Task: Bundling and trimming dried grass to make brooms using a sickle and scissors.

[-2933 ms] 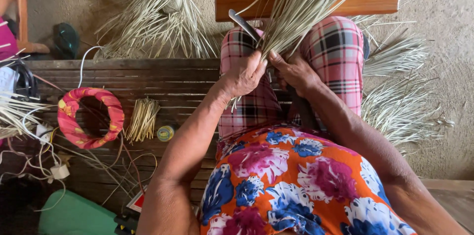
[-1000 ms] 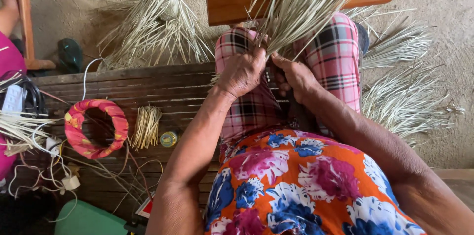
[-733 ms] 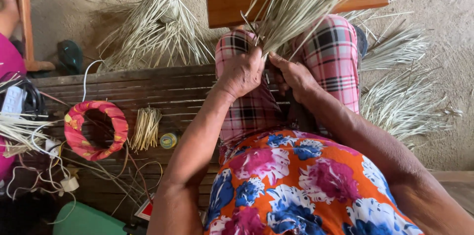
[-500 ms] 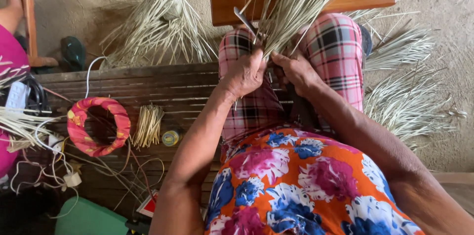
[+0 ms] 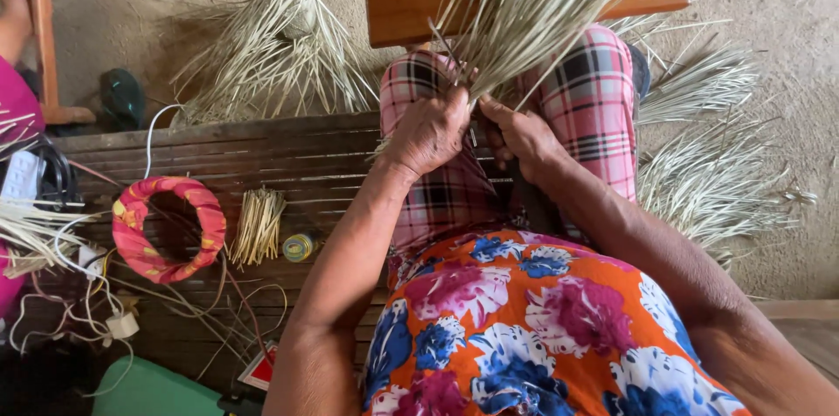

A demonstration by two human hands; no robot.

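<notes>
Both arms reach forward; left hand point(image 5: 430, 129) and right hand point(image 5: 523, 132) clench one straw bundle point(image 5: 533, 5) over two knees.

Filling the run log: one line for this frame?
left hand: grips straw bundle base | right hand: on same bundle | bundle: over lap, fanned out | bench: cloth ring

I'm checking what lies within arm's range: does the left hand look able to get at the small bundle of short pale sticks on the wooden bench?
Probably yes. The left hand grips the fanned bundle of long pale straw strips, but the small bundle of short pale sticks lies unobstructed beside that arm on the dark slatted wooden bench.
</notes>
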